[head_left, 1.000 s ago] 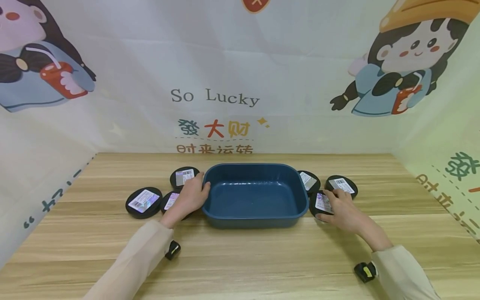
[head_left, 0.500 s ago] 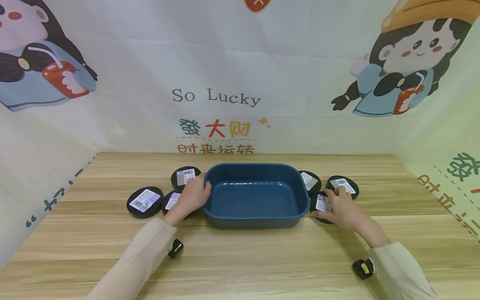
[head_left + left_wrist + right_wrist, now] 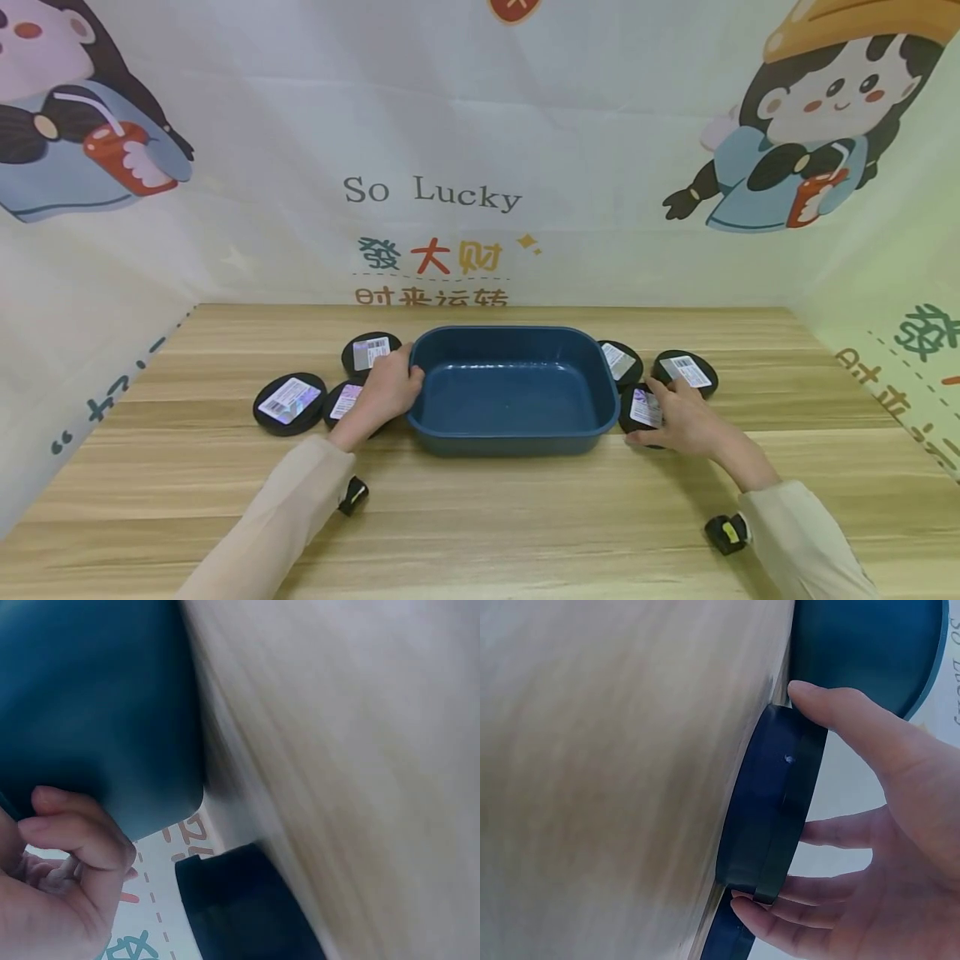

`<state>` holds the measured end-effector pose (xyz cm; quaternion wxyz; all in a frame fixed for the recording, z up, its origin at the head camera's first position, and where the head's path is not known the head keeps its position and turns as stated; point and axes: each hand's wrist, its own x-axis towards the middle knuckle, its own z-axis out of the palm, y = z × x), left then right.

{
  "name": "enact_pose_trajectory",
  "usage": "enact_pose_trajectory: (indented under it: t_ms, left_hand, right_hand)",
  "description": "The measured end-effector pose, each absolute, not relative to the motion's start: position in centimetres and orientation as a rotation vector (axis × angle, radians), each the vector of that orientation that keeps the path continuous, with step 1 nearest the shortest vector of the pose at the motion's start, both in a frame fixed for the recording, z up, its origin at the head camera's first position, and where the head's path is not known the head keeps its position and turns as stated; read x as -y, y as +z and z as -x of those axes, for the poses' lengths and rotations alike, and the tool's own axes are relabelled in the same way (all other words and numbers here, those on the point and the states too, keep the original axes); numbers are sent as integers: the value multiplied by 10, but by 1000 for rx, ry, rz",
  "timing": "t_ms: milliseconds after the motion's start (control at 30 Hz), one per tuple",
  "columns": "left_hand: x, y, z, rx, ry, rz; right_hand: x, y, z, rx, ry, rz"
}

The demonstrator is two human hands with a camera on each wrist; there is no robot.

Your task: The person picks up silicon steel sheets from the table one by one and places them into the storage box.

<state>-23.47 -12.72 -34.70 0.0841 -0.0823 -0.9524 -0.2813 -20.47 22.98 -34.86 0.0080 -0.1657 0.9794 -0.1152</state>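
Note:
A dark blue rectangular basin (image 3: 510,392) stands on the wooden table. My left hand (image 3: 386,387) grips the basin's left rim; its curled fingers (image 3: 82,832) lie against the outer wall in the left wrist view. At the basin's right end, my right hand (image 3: 686,421) spans a flat round black container (image 3: 643,407) with a silver label on top. The right wrist view has the thumb (image 3: 847,712) at one side of that container and the fingertips at the opposite side. It appears to rest on the table. Part of its top is hidden under the fingers.
Similar labelled black containers lie left of the basin, one at the back (image 3: 371,353), one partly behind my left forearm (image 3: 343,402), one farther left (image 3: 289,403). Two more are at right, one against the basin (image 3: 619,363), one beyond my fingers (image 3: 686,372). A printed cloth (image 3: 480,125) encloses the table.
My right thumb has shifted slightly in along the near edge of the round black container. The left hand and the basin stay practically where they were.

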Motion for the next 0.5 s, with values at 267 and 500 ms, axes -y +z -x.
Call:
enact_pose_trajectory:
  t_ms: [267,500]
  left_hand:
    - [125,-345,235,2935,-781,176]
    - [123,-343,234,2979,-739,85]
  right_hand:
    - [-228,-347,204,-3013,-343,489]
    - [-228,-346,203,-3007,-327,432]
